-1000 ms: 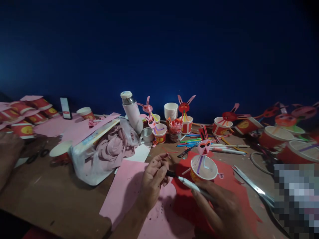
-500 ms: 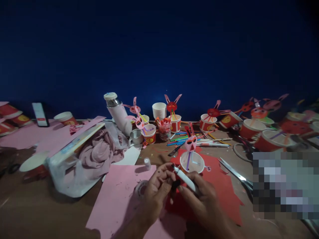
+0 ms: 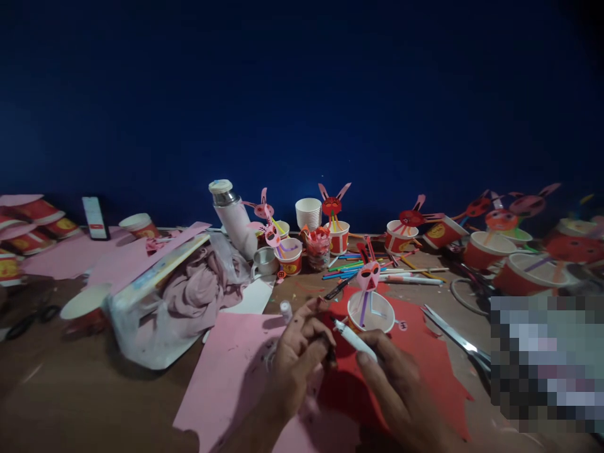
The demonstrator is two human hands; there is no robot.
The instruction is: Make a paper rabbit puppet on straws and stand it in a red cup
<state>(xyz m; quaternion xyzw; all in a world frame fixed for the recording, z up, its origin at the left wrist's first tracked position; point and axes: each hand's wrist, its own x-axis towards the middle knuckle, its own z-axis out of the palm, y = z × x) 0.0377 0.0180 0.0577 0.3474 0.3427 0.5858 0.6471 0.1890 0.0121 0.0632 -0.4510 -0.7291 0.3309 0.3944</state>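
Observation:
My right hand (image 3: 389, 377) is closed around a slim white tube (image 3: 356, 341) with a narrow dark tip, which points up and left toward my left hand (image 3: 304, 355). The left fingers are curled, thumb against the fingers, on a small dark piece (image 3: 330, 357) that they mostly hide. A pink sheet (image 3: 221, 371) lies under my left hand and a red sheet (image 3: 438, 377) under my right. Just beyond the hands stands a paper cup (image 3: 372, 318) carrying a pink rabbit face (image 3: 369, 275). A small white cap (image 3: 285, 309) sits on the pink sheet's far edge.
Scissors (image 3: 457, 336) lie open at the right beside a blurred-out patch. Behind are colored sticks (image 3: 349, 267), several rabbit-face cups, a jar of red scraps (image 3: 318, 248), a metal mug (image 3: 265, 261) and a leaning flask (image 3: 233, 217). A cloth (image 3: 202, 283) in a plastic bag lies left.
The view has shifted slightly, so the table things sit farther right. My hands have drawn a little apart, and the tube's tip has come away from the left fingers.

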